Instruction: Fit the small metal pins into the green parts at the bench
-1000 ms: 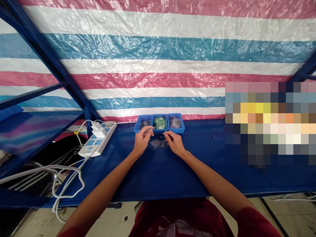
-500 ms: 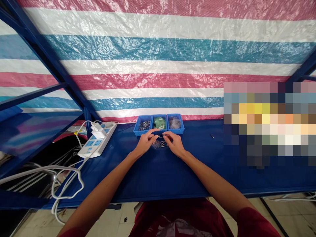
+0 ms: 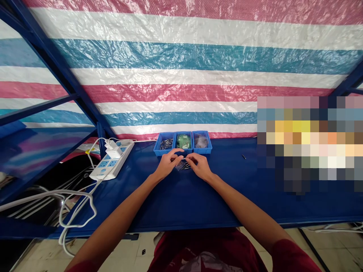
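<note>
My left hand (image 3: 168, 162) and my right hand (image 3: 199, 164) meet over the table in front of the bins, fingertips almost touching. Each is closed in a pinch, and between them shows a sliver of a small, pale, thin piece, too small to name. Just below the fingertips lies a small pile of slim dark and silvery pieces (image 3: 185, 166), with clear plastic at its left. Behind my hands stand three blue bins: the left bin (image 3: 163, 153) holds slim metallic pieces, the middle bin (image 3: 184, 150) green items, the right bin (image 3: 202, 150) clear plastic items.
A white power strip (image 3: 106, 175) with a plugged-in adapter (image 3: 113, 150) stands left on the blue table (image 3: 187, 204). White cables (image 3: 76, 226) hang over the edge. One small dark piece (image 3: 244, 156) lies right. Striped sheeting (image 3: 184, 56) rises behind; the far right is pixelated.
My right hand's fingertips have moved slightly left and down, closing the gap to my left hand. My left hand has barely moved.
</note>
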`<state>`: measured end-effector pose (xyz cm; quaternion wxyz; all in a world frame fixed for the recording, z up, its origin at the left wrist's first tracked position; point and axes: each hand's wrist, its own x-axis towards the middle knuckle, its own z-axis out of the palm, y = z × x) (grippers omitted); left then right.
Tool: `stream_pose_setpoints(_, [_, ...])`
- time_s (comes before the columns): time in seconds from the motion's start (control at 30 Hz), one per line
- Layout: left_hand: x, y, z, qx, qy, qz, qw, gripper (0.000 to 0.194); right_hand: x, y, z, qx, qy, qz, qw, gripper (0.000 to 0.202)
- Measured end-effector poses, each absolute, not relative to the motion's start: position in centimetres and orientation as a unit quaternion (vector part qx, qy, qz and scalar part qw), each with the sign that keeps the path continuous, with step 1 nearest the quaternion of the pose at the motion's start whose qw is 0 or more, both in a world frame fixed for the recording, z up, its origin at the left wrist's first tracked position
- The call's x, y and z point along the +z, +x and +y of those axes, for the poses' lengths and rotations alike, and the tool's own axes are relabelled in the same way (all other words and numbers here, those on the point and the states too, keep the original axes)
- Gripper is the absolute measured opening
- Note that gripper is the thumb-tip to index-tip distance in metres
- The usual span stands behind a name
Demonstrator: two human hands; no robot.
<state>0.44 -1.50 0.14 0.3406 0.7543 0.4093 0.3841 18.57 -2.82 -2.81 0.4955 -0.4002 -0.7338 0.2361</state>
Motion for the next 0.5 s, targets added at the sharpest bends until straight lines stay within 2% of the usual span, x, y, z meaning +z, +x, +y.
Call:
stream_pose_setpoints(0.13, [0.0,0.3,-1.1,0.41,0.745,0.415,0.324,0.032,-2.7,18.7,-2.8,0.232,-0.428,-0.708,0.513,0.03])
stream_pose_setpoints(0.23, [0.0,0.5,-1.1,0.426,0.713,0.415,0.371,0.034,-2.7,18.7,-2.7,0.23,-0.433,-0.705,0.513,0.031])
stream_pose_setpoints(0.5, [-0.2,-0.4,0.5,0.613,0.493,0.493,0.372,0.039,-2.9,18.8,-2.6,0.228,-0.445,-0.707,0.5,0.033])
